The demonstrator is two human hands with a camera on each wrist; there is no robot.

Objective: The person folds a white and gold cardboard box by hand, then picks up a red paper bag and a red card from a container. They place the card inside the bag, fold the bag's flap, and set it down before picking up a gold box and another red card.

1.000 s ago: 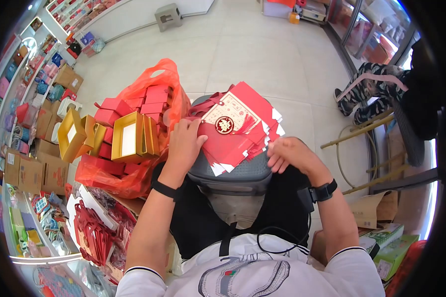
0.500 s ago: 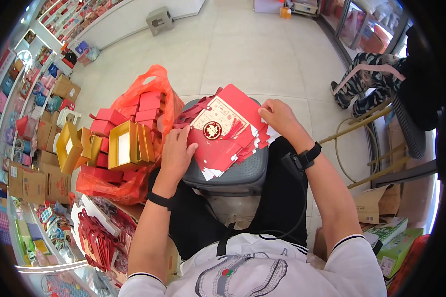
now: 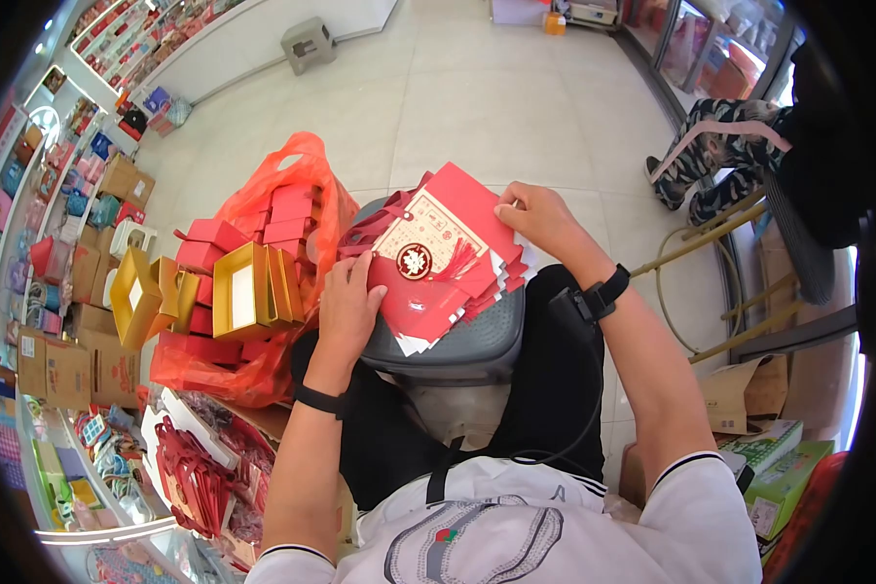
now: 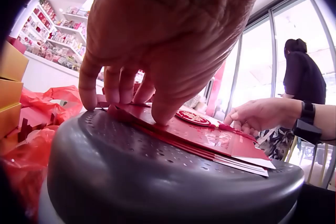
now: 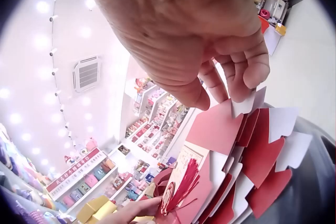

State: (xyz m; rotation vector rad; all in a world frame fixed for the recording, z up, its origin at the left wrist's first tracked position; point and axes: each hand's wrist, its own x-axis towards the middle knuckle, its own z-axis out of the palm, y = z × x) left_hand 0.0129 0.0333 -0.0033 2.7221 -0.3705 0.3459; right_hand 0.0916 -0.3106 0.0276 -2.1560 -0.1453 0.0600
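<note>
A fanned stack of flat red paper gift bags [image 3: 467, 206] with white notched ends lies on a grey stool [image 3: 448, 362]. The top bag has a cream printed panel [image 3: 436, 222], a round medallion [image 3: 414, 261], a red tassel [image 3: 460, 263] and dark red ribbon handles [image 3: 378, 222]. My left hand [image 3: 346, 310] rests at the stack's left edge, fingertips near the handles and thumb against the red paper. At the stack's upper right edge, my right hand [image 3: 540, 219] pinches a bag's corner between thumb and fingers. In the right wrist view the layered white-and-red ends [image 5: 262, 153] spread below that hand.
An orange-red plastic bag [image 3: 307, 156] full of red boxes [image 3: 292, 202] stands left of the stool, with open gold boxes [image 3: 238, 290] on top. Below it lie more red bags with ribbons [image 3: 190, 472]. Cartons [image 3: 54, 365] and shelves line the left; a seated person's patterned trousers [image 3: 725, 136] show right.
My right hand has moved from the stack's lower right side up to its upper right edge and grips a corner there. My left hand stays at the left edge, shifting slightly with the view.
</note>
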